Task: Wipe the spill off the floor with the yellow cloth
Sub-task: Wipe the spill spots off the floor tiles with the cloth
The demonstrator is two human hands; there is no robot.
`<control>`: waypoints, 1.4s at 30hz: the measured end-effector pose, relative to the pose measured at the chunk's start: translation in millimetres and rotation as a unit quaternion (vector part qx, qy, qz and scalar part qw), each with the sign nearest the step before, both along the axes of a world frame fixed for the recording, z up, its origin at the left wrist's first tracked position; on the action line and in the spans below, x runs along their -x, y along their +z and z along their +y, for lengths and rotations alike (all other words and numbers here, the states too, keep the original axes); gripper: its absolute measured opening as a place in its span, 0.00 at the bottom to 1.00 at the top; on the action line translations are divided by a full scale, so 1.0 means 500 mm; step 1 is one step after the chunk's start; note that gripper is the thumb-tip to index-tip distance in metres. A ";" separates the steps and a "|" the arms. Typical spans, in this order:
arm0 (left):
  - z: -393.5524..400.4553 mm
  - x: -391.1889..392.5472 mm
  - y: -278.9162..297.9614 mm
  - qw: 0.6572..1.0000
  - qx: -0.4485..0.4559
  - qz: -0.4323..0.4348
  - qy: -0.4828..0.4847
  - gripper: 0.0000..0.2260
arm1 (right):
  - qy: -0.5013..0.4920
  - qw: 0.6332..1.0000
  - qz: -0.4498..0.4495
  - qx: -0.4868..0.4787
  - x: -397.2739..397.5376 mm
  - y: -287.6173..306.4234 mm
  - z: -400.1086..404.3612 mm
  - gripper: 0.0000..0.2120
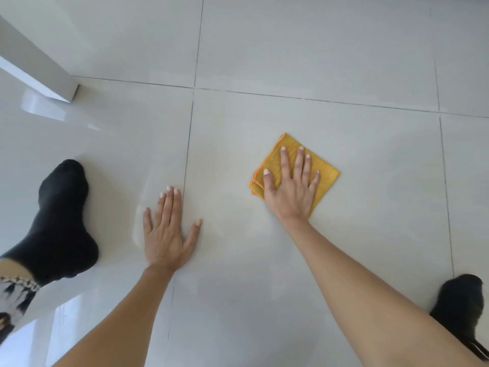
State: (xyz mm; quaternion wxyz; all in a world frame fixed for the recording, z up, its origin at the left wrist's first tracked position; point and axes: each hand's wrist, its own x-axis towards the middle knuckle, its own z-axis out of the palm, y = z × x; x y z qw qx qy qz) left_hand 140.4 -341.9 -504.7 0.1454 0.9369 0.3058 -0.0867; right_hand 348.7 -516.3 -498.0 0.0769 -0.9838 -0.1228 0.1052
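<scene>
Hidden: the middle of the yellow cloth (pixel 324 173) lies under the right hand (pixel 289 188); the spill is hard to make out, only a faint pale smear (pixel 139 226) shows just left of the left hand (pixel 165 234).
Cut off: both forearms and the two black-socked feet (pixel 62 221) run out of the frame's lower edges.
Edges: a white post (pixel 37 67) stands upper left; grout lines cross the tiled floor (pixel 317 49).
Open room: bare tiles fill the upper and right frame.
Cloth: folded, right of centre, flat on the floor.
Right grip: open, fingers spread, palm pressing the cloth.
Left grip: open, flat on the floor, well apart from the cloth.
</scene>
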 end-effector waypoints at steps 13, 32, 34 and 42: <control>-0.001 -0.007 0.010 1.000 0.006 0.004 -0.005 0.36 | 0.297 0.955 0.009 -0.011 0.073 -0.009 0.199 0.32; 0.005 0.001 0.006 1.000 0.002 0.022 -0.004 0.35 | 0.156 0.987 0.012 0.033 -0.093 0.001 -0.340 0.31; 0.003 0.000 0.007 1.000 -0.001 0.022 -0.004 0.35 | 0.117 0.993 0.010 0.033 -0.116 0.001 -0.386 0.32; -0.001 -0.004 0.012 1.000 -0.004 0.018 -0.002 0.35 | -0.063 0.997 0.019 0.028 -0.155 0.003 -0.530 0.33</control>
